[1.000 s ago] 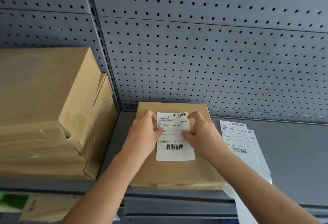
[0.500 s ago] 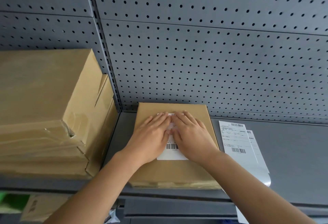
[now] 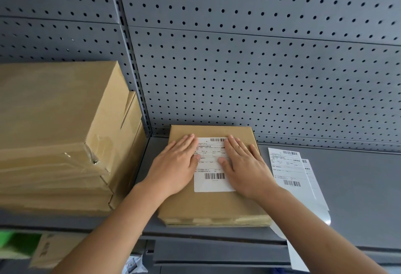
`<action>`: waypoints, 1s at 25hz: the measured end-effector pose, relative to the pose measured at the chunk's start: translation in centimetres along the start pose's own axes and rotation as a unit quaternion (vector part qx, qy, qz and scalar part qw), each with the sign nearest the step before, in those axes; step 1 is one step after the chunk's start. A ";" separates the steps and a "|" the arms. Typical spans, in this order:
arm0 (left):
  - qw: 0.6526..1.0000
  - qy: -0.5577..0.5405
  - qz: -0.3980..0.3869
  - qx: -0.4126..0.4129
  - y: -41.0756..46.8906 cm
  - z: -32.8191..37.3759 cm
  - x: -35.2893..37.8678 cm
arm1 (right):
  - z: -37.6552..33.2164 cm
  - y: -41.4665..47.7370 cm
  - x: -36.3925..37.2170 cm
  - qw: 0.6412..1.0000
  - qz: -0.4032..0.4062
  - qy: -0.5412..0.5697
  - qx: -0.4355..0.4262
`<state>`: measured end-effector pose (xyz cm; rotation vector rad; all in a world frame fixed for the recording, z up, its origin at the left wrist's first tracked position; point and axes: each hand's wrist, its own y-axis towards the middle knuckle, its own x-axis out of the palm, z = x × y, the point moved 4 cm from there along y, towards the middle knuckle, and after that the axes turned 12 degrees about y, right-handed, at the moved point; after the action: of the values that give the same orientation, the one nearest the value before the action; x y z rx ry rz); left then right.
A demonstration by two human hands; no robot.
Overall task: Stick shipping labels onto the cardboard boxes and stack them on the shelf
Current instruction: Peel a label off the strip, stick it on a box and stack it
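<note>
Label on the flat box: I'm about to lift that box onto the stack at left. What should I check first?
1. Shipping label lies flat on the flat box, visible corners down: ok.
2. Label edges under the hands stuck down: cannot tell.
3. Label wholly within the box top: ok.
4. Left hand and right hand gripping the box: not ok, both lie flat on the label's sides.
5. Top of the box stack bare for landing: ok.
6. Spare labels clear of the box's right edge: cannot tell; they overhang the shelf front.
</note>
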<state>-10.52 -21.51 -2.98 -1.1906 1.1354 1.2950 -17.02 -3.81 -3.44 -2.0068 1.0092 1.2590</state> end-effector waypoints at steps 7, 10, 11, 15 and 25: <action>0.999 -0.011 0.026 0.034 -2.6 2.1 -1.5 | -1.6 -2.1 -0.4 0.999 0.010 0.006 -0.046; 0.997 0.014 0.007 0.074 -4.0 3.9 -0.5 | -3.0 -3.5 0.6 0.996 -0.007 -0.008 -0.092; 0.997 0.016 -0.001 0.074 -4.1 4.0 -0.1 | -3.0 -3.7 1.0 0.995 -0.010 -0.014 -0.094; 0.997 0.034 -0.018 0.071 -4.2 3.6 0.4 | -2.3 -3.9 1.2 0.996 -0.017 -0.031 -0.077; 0.999 0.025 -0.032 0.013 -5.4 1.9 -0.1 | 0.4 -5.5 0.1 1.000 0.024 -0.006 -0.004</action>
<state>-5.24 -19.27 -2.82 -1.2358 1.1387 1.2045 -12.65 -0.40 -3.33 -1.9901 1.0545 1.2998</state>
